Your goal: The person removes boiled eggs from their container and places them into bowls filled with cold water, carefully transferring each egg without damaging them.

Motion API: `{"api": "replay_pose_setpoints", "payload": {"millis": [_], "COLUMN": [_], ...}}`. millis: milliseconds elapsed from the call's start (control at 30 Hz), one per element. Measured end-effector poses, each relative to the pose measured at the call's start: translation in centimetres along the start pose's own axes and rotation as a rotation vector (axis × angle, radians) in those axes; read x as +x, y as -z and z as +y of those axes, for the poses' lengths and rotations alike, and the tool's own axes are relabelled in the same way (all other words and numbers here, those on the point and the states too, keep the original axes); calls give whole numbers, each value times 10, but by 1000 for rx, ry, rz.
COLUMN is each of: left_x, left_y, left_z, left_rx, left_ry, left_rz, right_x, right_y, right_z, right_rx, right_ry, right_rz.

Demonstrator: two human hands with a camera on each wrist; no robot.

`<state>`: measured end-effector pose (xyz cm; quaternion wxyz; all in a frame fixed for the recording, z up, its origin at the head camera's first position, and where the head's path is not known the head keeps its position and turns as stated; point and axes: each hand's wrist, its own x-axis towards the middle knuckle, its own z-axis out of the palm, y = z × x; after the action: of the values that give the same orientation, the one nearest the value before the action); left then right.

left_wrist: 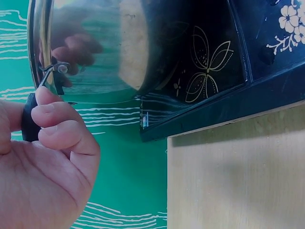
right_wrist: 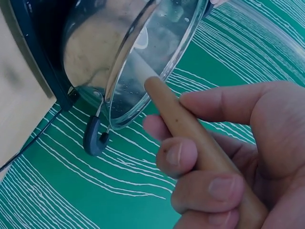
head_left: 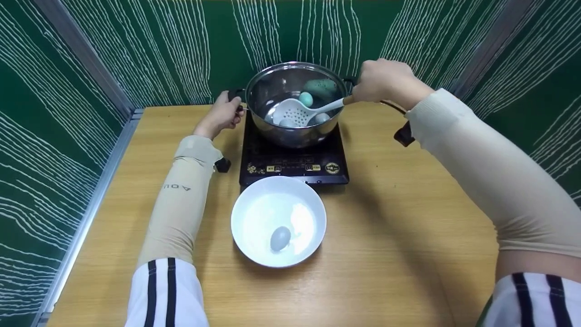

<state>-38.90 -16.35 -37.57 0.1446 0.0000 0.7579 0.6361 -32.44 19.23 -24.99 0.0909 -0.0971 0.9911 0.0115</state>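
A steel pot (head_left: 290,137) stands on a black induction cooker (head_left: 290,176). My left hand (head_left: 220,114) grips its left black handle (left_wrist: 31,119), fingers curled round it. In my right hand (head_left: 383,81) is the wooden handle (right_wrist: 183,126) of a white slotted spoon (head_left: 295,109), whose perforated bowl dips into the pot. A turquoise-looking egg (head_left: 306,99) and a paler egg (head_left: 322,118) lie inside near the spoon; another pale rounded shape shows at its front edge. One egg (head_left: 280,238) sits in a white bowl (head_left: 243,200) in front of the cooker.
Both stand on a wooden table (head_left: 386,272). Green walls (head_left: 154,50) with white streaks close off the back and sides. The pot's right handle (right_wrist: 93,138) sticks out below my right hand, and a thin black cord (right_wrist: 31,138) leaves the cooker.
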Motion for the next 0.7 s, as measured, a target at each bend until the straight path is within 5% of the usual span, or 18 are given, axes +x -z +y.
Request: {"api": "replay_pose_setpoints", "payload": {"millis": [167,400,700], "left_x": [0,-3,-3], "left_y": [1,0,0], "left_z": [-1,2,2], "left_rx": [33,46,39], "left_ry": [0,13,8], "left_rz": [3,-6,-1], "right_x": [6,15,18], "right_y": [1,-3,-9], "right_z": [-2,7,16], "right_rx": [84,337,446], "right_ry": [33,34,1], "right_rz": [-119,-285,-328]}}
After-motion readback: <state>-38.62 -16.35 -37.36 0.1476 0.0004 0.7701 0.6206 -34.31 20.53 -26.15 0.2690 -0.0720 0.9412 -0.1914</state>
